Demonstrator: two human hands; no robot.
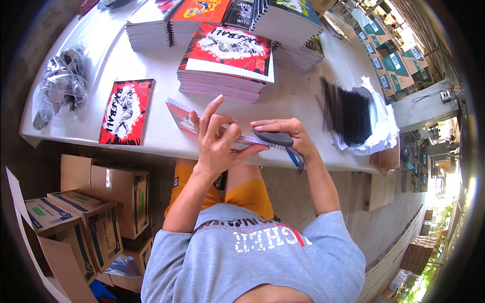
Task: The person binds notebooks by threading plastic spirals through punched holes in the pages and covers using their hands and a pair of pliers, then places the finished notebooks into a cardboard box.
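In front of my body, my left hand [218, 132] grips a spiral notebook [180, 117], held tilted just over the near table edge; its red cover shows at the left. The thumb and some fingers close on the notebook while the index finger points up. At the notebook's right end, beside its coil binding, my right hand [293, 132] is wrapped round a hand tool [273, 138] with dark grey and blue grips, seemingly pliers. The tool's working end is hidden. A finished-looking red baseball notebook [125, 112] lies flat to the left. Beyond my hands stands a stack of red notebooks [222, 81].
Black plastic coils [346, 113] lie on crumpled white wrapping [385, 121] at the table's right. Clear plastic bags [63, 86] with dark contents sit at the far left. More notebook stacks [293, 30] line the back. Cardboard boxes [103, 222] stand on the floor, lower left.
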